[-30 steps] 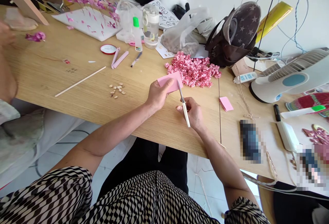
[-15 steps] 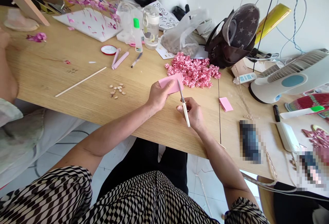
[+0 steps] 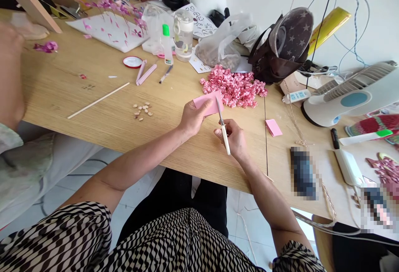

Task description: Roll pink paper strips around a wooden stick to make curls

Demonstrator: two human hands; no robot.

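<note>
My left hand (image 3: 193,116) grips a folded piece of pink paper (image 3: 207,101), thumb on top, above the wooden table. My right hand (image 3: 234,137) is closed around the white handles of a pair of scissors (image 3: 224,132). The metal blades point away from me and lie at the right part of the paper. Just beyond the paper is a heap of small pink curled paper flowers (image 3: 235,85). Another pink paper piece (image 3: 273,127) lies on the table to the right of my hands.
Pale seeds (image 3: 142,111) and a thin stick (image 3: 98,100) lie to the left. Behind stand a glue bottle (image 3: 167,47) and a water bottle (image 3: 183,37). A white fan (image 3: 349,97) and power strip (image 3: 296,96) are at right. Another person's arm (image 3: 11,76) rests at far left.
My hands, the paper and the scissors look almost unchanged. At far left the other person's arm has come further into view, over the table.
</note>
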